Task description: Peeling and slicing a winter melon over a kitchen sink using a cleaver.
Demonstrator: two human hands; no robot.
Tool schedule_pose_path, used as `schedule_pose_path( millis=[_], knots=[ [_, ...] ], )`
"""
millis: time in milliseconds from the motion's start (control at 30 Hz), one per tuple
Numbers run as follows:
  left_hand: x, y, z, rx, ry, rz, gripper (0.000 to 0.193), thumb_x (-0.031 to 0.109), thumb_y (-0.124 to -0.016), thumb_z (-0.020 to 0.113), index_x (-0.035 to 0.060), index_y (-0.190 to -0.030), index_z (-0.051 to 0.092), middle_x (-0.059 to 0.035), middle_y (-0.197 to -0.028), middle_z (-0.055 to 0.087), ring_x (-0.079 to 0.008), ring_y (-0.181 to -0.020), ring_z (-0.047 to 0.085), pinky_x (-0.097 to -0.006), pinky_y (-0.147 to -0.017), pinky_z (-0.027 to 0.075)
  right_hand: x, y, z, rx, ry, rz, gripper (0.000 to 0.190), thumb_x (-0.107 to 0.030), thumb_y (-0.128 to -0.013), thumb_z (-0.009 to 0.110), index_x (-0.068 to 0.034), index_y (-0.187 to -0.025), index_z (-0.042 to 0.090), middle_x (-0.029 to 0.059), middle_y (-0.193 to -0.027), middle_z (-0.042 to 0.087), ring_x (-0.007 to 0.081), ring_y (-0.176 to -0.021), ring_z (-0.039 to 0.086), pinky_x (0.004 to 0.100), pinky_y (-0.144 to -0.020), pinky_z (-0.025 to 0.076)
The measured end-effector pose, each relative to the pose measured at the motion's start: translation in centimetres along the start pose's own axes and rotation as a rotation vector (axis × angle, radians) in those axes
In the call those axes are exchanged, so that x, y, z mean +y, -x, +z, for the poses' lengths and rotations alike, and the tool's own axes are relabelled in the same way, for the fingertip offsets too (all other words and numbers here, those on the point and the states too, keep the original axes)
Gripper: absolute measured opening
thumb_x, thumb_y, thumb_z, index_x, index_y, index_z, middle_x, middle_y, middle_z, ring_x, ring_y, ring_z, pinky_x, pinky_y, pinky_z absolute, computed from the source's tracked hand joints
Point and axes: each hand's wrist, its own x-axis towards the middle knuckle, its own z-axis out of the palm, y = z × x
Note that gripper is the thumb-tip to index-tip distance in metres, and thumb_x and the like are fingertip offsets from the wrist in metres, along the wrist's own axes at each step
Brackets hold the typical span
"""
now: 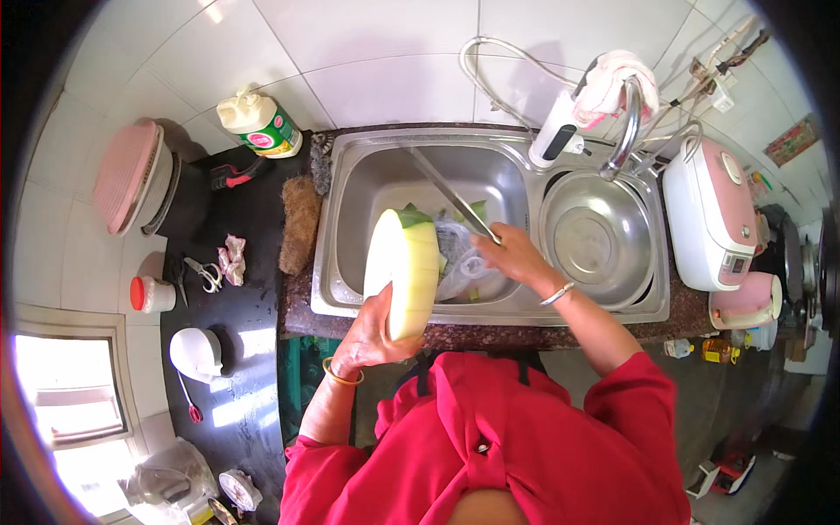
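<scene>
My left hand grips a thick round slice of pale melon or gourd by its lower end. Most of its rim is peeled; a strip of green rind shows at the top. In my right hand is a knife, its blade angled up and left over the sink basin, apart from the slice. Below both hands, the left basin of the steel sink holds a clear plastic bag and some green peel pieces. The slice hides part of the bag.
A steel bowl sits in the right basin under the faucet. A rice cooker stands to the right. Left of the sink are a brown scrubber, a detergent jug, scissors and a red-lidded jar.
</scene>
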Motion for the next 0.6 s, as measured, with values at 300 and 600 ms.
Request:
schedule_pose_path(
  millis=[300, 600],
  knots=[
    [-0.3, -0.6, 2.5, -0.034, -0.085, 0.022, 0.053, 0.009, -0.064, 0.068, 0.0011, -0.112, 0.047, -0.0173, -0.086, 0.06, -0.0346, -0.078, 0.062, -0.0387, -0.068, 0.049, -5.1, 2.4, 2.2, -0.223, -1.049, 0.081, 0.03, -0.034, -0.08, 0.067, -0.005, -0.08, 0.06, -0.0016, -0.055, 0.051, 0.0039, -0.045, 0.041, 0.02, -0.043, 0.032],
    [-3.6, -2.6, 3.8, 0.118, 0.947, -0.216, 0.082, 0.029, -0.06, 0.081, -0.0007, -0.125, 0.041, -0.0107, -0.11, 0.055, -0.019, -0.101, 0.055, -0.0329, -0.087, 0.046, -7.0, 2.3, 5.3, 0.13, -0.538, -0.22, 0.03, -0.02, -0.071, 0.073, 0.002, -0.087, 0.06, 0.0026, -0.068, 0.058, 0.0116, -0.057, 0.054, 0.0252, -0.051, 0.044]
  ],
)
